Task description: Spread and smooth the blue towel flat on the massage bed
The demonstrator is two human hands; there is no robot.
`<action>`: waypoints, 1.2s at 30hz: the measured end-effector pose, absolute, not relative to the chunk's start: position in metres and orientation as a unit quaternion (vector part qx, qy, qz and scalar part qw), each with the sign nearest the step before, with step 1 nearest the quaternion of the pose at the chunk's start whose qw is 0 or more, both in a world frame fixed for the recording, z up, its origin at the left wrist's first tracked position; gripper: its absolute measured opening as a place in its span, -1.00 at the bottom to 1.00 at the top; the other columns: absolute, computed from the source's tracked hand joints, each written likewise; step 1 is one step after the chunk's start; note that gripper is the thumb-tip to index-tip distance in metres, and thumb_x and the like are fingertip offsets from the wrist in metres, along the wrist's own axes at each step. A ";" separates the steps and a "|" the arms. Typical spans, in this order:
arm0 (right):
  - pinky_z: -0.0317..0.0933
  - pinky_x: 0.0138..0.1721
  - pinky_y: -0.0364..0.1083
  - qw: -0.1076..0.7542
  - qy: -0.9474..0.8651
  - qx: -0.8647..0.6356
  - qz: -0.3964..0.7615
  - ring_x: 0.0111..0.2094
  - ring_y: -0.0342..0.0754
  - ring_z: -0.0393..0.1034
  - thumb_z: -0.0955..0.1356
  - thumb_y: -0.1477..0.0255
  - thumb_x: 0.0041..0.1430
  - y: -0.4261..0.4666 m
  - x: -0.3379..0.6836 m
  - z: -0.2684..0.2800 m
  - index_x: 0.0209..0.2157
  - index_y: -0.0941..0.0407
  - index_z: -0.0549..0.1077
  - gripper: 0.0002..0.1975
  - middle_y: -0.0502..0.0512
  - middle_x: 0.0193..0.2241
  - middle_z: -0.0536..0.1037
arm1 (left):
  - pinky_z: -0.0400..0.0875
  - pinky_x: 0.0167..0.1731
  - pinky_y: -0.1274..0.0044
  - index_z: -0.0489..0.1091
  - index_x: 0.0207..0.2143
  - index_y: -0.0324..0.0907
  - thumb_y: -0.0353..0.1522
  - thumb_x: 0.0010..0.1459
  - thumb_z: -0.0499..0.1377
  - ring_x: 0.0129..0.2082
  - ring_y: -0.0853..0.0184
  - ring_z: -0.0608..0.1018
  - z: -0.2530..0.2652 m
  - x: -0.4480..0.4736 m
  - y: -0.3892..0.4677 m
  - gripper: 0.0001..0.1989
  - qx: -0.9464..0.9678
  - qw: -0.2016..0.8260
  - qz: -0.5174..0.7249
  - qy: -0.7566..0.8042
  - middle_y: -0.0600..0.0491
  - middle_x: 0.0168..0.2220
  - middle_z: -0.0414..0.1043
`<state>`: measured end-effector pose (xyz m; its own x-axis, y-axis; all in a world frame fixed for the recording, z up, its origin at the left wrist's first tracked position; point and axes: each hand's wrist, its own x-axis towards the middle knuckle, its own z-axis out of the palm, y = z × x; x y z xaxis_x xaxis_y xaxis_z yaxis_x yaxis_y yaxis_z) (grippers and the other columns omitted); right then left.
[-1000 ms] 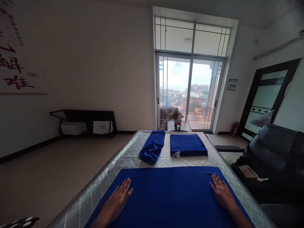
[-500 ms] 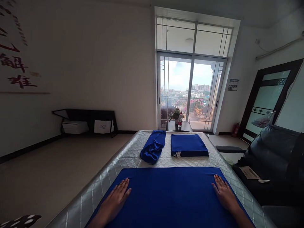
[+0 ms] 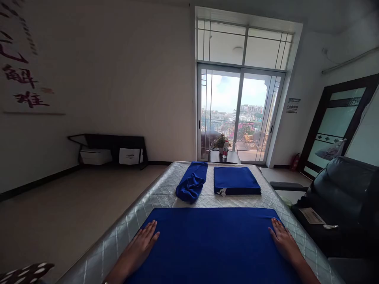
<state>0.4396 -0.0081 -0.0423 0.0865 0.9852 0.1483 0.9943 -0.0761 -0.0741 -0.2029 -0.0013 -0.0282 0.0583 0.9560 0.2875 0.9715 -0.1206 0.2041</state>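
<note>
A dark blue cloth lies spread flat on the silver quilted surface, its near part running out of view at the bottom. Flat on its left edge rests my left hand, fingers stretched out and holding nothing. My right hand lies open on the cloth's right edge, palm down. Beyond the far edge sits a stack of folded blue cloths with a white tag at its front corner. Left of that stack, a blue cloth lies long and narrow, bunched at its near end.
A black armchair with a card on it stands at the right. Behind the far end, a small dark table holds a potted plant and a bottle. A low black rack stands by the left wall.
Both hands have slid outward along the cloth, the left one to the left and the right one to the right. The view has shifted slightly. The other cloths lie as before.
</note>
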 end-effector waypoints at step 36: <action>-0.23 0.36 0.09 0.091 -0.617 -0.781 -0.010 0.39 0.02 -0.17 -0.06 0.13 0.29 -0.013 0.456 -0.033 0.36 0.29 0.00 -0.25 0.14 0.38 -0.01 | 0.16 0.25 0.24 0.16 0.28 -0.42 -0.12 0.24 -0.22 0.33 0.12 0.19 -0.017 -0.223 -0.004 -0.27 -0.661 0.000 -0.147 -0.736 -0.22 0.32 0.15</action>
